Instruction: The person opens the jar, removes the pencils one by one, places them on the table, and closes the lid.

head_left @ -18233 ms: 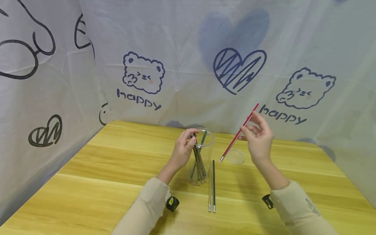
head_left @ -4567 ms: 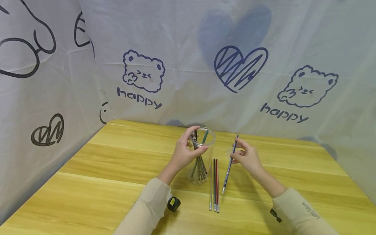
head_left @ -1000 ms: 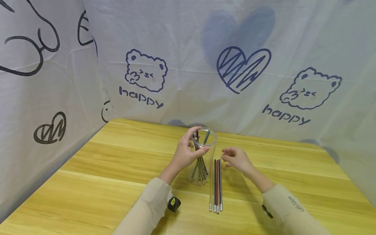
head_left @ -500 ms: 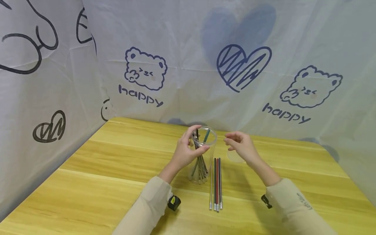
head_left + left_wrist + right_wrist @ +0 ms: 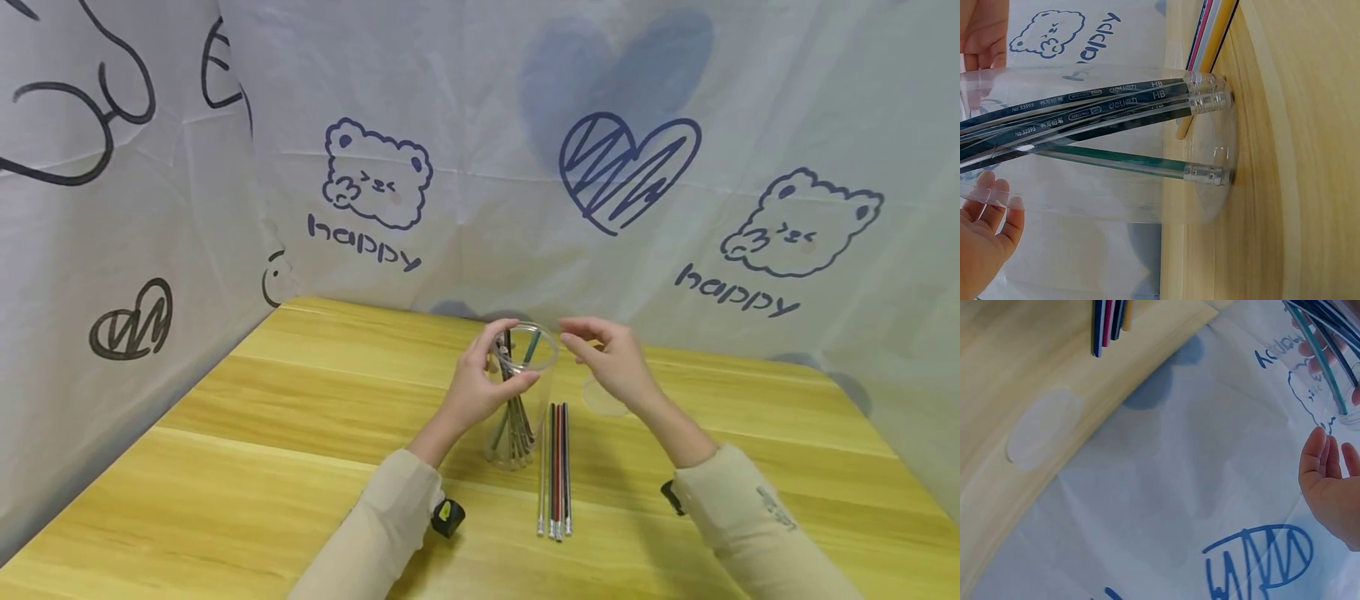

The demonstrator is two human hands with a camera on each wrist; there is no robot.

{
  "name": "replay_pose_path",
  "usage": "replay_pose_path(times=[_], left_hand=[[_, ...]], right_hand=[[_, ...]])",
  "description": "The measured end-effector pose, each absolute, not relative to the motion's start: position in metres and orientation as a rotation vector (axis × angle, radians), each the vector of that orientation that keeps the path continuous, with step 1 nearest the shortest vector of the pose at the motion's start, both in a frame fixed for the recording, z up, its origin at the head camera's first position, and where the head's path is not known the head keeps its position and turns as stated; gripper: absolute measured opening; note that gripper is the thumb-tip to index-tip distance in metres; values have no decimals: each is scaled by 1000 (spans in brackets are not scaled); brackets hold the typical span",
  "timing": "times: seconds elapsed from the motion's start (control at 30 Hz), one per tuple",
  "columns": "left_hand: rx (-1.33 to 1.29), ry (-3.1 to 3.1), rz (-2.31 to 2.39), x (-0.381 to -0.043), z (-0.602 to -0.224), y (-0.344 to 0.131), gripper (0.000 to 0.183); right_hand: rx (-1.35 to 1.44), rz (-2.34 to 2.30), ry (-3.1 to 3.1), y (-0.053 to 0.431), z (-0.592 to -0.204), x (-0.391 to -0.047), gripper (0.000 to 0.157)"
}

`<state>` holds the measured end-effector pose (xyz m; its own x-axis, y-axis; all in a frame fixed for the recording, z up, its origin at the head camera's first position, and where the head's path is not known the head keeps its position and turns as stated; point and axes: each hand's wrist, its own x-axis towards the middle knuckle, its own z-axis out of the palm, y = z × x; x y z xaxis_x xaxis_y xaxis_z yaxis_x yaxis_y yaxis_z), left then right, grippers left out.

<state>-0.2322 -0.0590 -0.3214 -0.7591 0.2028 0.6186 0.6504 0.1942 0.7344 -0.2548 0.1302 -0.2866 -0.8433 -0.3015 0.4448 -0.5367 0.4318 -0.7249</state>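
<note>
A clear plastic cylinder [image 5: 546,408] stands upright on the table, holding several dark pencils [image 5: 1110,111] and a green pencil [image 5: 1129,164], eraser ends down. My left hand [image 5: 480,379] grips it near the rim, thumb in front and fingers behind. Just right of the rim hovers my right hand [image 5: 611,362], its fingers loosely bent with nothing between them; the right wrist view shows the hand [image 5: 1332,490] beside the cylinder's mouth. In front of the cylinder, a row of pencils [image 5: 558,471] in yellow, black, red and dark blue lies side by side, eraser ends toward me.
A clear round lid [image 5: 603,398] lies flat on the wooden table [image 5: 285,467], behind and right of the row. A white cloth [image 5: 480,225] with drawn bears and hearts hangs behind the table's far edge and along the left.
The red pencil held 18.2 s ago and the blue one held 4.6 s ago now lie in the row. Since then my emptied right hand has risen toward the rim; my left hand stays on the cylinder.
</note>
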Motion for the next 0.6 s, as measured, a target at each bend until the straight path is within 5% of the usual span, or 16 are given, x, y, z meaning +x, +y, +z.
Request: replay_pose_path(times=[0.6], left_hand=[[-801,-2110,-1565,-232,-320,-58,59]], right_hand=[[903,1056,-2502,112,-280,-249,27]])
